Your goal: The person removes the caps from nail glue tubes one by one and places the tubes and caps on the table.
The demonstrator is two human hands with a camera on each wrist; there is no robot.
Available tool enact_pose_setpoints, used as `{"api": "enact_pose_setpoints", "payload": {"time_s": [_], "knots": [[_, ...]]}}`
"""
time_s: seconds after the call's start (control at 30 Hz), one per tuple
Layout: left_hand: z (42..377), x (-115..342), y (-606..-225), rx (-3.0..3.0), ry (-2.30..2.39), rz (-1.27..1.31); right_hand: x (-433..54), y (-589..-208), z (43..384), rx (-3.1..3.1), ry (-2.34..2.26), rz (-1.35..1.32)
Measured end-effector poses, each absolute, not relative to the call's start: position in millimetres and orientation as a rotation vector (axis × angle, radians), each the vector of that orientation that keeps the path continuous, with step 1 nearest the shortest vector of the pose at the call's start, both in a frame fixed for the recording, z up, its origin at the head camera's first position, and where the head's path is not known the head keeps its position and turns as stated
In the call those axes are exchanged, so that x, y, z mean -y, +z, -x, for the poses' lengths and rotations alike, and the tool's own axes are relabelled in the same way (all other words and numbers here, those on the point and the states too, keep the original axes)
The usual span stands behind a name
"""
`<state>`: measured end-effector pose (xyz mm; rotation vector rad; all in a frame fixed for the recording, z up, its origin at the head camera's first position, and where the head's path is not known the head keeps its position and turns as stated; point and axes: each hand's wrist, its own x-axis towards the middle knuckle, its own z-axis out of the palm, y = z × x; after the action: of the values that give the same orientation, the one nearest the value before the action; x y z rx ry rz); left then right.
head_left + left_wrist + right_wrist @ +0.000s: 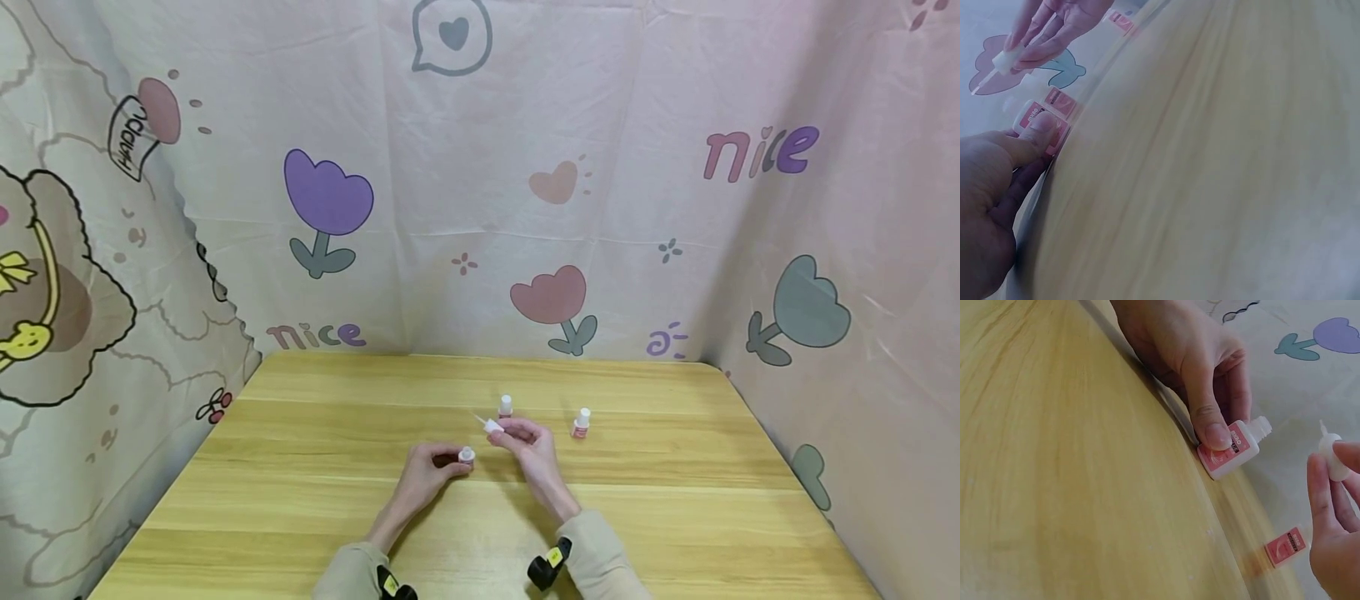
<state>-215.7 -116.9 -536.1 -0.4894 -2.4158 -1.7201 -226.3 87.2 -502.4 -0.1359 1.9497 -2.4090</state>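
My left hand (426,482) pinches a small white bottle (467,458) with a pink label, its thumb lying across the label in the left wrist view. The bottle stands upright on the table, uncapped, and its threaded neck (1262,427) shows in the right wrist view. Up and to the right of it, my right hand (534,457) holds the white cap (1333,464) between thumb and fingers. A thin applicator tip (480,419) sticks out of the cap, pointing up and to the left, apart from the bottle.
Two more bottles of the same kind stand capped on the wooden table (300,483): one bottle (506,405) just behind the right hand, partly hidden, and another bottle (582,423) to its right. A printed curtain (442,167) hangs behind the table.
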Motion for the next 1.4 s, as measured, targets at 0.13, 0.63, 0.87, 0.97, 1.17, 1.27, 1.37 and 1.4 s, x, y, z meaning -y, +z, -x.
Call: {"api": "enact_pose_setpoints", "payload": {"time_s": [0.13,0.63,0.87,0.97,1.17,1.27,1.37,1.4], "knots": [[215.5,118.5,-534.5,2.434,-1.719,0.464,-87.9,-501.1,227.1,-1.974,-2.357,0.132],[215.4,123.6,-535.5,2.446,-1.665,0.388,-90.4,-506.6,229.2,-2.039,-2.079,0.352],[217.0,128.1,-534.8,2.455,-1.691,0.346,-87.3,-508.9,232.4,-2.076,-2.018,0.37],[219.4,132.2,-534.3,2.44,-1.691,0.363,-83.8,-509.3,234.7,-2.092,-1.993,0.392],[226.3,141.5,-535.2,2.446,-1.664,0.352,-76.3,-513.8,240.6,-2.149,-1.929,0.436],[230.2,145.2,-535.9,2.454,-1.653,0.329,-73.5,-515.8,244.2,-2.166,-1.908,0.463],[233.6,148.6,-536.1,2.445,-1.642,0.323,-70.3,-516.8,249.6,-2.17,-1.896,0.483],[234.4,149.7,-536.1,2.44,-1.641,0.319,-69.2,-517.0,251.3,-2.171,-1.893,0.491]]}}
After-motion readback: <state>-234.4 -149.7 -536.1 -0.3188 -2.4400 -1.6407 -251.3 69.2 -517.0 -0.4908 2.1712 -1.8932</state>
